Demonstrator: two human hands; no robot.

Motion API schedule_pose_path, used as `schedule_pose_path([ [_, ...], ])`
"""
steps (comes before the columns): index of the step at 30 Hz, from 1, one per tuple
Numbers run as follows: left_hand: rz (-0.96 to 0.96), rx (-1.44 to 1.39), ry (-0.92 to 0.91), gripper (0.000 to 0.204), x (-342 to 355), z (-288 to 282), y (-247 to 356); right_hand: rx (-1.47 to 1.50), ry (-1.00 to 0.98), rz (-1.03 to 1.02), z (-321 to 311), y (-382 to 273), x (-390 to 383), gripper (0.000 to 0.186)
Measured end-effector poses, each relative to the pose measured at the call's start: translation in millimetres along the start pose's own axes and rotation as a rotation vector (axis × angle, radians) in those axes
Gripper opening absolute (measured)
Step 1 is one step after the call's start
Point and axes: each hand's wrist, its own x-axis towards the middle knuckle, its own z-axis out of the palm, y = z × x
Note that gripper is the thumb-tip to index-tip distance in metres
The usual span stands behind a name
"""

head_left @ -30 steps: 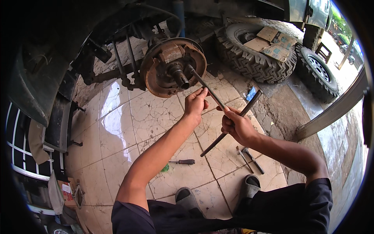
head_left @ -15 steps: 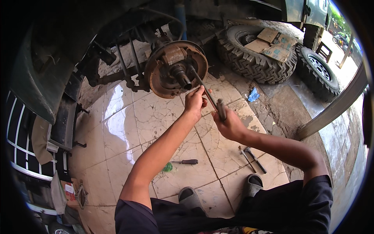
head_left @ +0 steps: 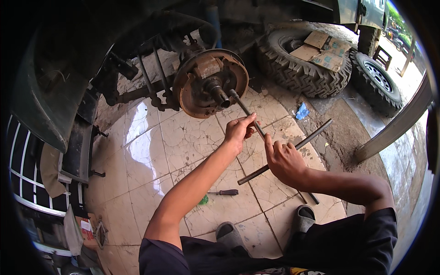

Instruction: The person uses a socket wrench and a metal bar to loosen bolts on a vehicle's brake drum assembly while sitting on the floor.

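Observation:
A long T-handle socket wrench slants from the wheel hub toward me. My left hand pinches its shaft about midway. My right hand is closed where shaft and crossbar meet, with the index finger lying along the shaft; the crossbar sticks out on both sides. The socket end lies just right of the bare spindle, in front of the rusty brake backing plate. Whether it touches the plate, I cannot tell.
On the cracked tile floor lie a screwdriver and two thin tools partly behind my right arm. A big tyre carrying cardboard and another wheel are at far right. A post rises at right.
The wrench's socket end has come away from beside the spindle, toward me. Its crossbar has swung round to lie crosswise, and my right hand has shifted toward me. Both hands keep hold.

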Motion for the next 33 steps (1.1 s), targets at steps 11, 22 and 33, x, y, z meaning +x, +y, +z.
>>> schedule_pose_path([
  [11,-0.121,-0.489,-0.134,0.028,-9.6,36.4,-16.3,0.25,-0.015,-0.022,8.7,3.3,-33.7,0.067],
  [22,-0.171,-0.534,0.082,0.031,6.4,29.7,-5.6,0.713,-0.216,-0.064,-0.9,15.0,-11.7,0.076],
  [33,-0.127,-0.442,0.131,0.033,5.9,30.2,-4.7,0.875,-0.178,-0.229,28.1,53.5,-15.6,0.027],
])
